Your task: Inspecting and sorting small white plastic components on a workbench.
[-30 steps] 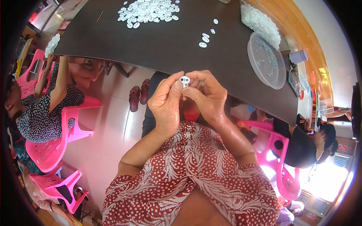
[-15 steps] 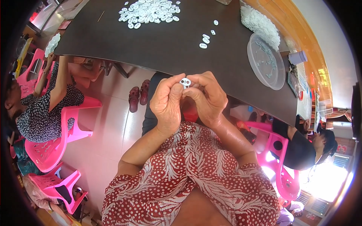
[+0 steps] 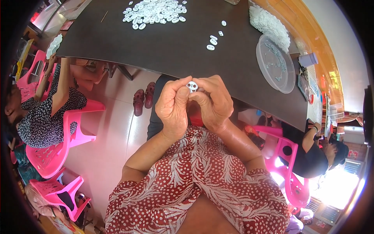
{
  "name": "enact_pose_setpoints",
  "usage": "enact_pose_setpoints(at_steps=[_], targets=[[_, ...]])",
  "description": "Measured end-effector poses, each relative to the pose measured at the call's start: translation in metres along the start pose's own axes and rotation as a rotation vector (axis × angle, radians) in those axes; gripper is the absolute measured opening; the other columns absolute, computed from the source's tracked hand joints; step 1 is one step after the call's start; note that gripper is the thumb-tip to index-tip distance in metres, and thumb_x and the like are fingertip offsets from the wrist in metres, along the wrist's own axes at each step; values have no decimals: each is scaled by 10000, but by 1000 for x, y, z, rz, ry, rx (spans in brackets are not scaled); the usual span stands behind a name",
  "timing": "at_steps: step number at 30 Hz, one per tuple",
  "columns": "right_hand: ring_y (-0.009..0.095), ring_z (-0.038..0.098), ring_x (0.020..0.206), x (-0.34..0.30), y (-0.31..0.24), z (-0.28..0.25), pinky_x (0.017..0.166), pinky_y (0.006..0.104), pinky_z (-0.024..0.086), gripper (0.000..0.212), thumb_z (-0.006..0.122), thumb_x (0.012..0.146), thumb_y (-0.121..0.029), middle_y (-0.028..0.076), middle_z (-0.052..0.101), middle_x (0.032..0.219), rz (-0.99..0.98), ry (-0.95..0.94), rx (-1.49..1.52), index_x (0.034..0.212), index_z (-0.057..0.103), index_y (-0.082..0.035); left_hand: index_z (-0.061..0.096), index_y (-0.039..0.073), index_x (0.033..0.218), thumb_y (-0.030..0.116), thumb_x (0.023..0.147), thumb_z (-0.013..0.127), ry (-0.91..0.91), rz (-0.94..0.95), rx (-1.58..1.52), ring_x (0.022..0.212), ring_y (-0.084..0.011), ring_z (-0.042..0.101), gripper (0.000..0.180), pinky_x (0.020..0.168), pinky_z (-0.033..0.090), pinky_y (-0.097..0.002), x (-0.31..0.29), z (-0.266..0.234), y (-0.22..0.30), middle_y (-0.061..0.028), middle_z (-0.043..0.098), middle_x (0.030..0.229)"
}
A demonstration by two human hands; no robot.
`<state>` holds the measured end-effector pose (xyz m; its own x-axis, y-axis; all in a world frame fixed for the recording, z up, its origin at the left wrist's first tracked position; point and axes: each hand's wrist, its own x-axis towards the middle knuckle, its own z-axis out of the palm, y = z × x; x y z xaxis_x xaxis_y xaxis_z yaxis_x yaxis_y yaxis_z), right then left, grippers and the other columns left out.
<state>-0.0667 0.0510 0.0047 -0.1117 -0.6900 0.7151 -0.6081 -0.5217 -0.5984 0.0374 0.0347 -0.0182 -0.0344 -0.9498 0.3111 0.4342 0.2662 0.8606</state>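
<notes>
Left hand (image 3: 172, 107) and right hand (image 3: 212, 102) together pinch what looks like a small white holed piece (image 3: 191, 86).

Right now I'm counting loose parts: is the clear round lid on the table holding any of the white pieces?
No, the clear round lid lies bare; the white pieces sit in a pile elsewhere on the dark table.

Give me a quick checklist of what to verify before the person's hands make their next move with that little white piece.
1. Small white piece pinched between both hands: ok.
2. Left hand grips it with thumb and fingertips: ok.
3. Right hand touches the piece from the other side: ok.
4. Holes in the piece face the camera: ok.
5. Pile of white pieces lies on the dark table, apart from the hands: ok.
6. Clear round lid empty: cannot tell.
</notes>
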Motion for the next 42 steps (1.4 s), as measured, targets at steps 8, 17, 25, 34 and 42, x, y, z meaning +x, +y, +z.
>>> enact_pose_setpoints(at_steps=[8,17,25,34,42], targets=[[209,544,646,-6,1,7,549,280,447,294,717,653,4,101,608,792,-3,52,-8,924,605,14,589,-28,1022,123,944,490,8,114,105,663,-51,441,197,578,404,-183,-3,0,-10,-12,504,826],[213,541,641,-9,2,10,538,285,441,292,719,647,-2,99,601,782,-67,73,-63,913,600,15,596,-24,963,133,925,530,44,148,193,681,-80,468,175,598,397,-203,-5,-1,-13,-26,519,782],[220,530,610,-10,10,9,524,293,435,295,714,647,-1,101,588,759,-167,71,-106,912,585,13,586,-20,905,107,924,524,79,203,263,647,-100,473,143,582,405,-220,-3,5,-14,-41,513,743],[219,538,647,0,8,-15,568,301,443,224,679,681,44,82,600,767,118,3,36,883,603,-12,608,-20,977,32,900,528,-98,97,316,667,-114,502,123,596,401,-220,14,6,-10,-58,546,765],[64,511,691,56,43,-90,626,214,429,188,666,758,-19,15,586,781,484,109,-77,945,649,-11,624,47,977,4,788,603,-382,523,919,696,-221,559,195,629,451,-321,94,22,-26,-85,598,787]])
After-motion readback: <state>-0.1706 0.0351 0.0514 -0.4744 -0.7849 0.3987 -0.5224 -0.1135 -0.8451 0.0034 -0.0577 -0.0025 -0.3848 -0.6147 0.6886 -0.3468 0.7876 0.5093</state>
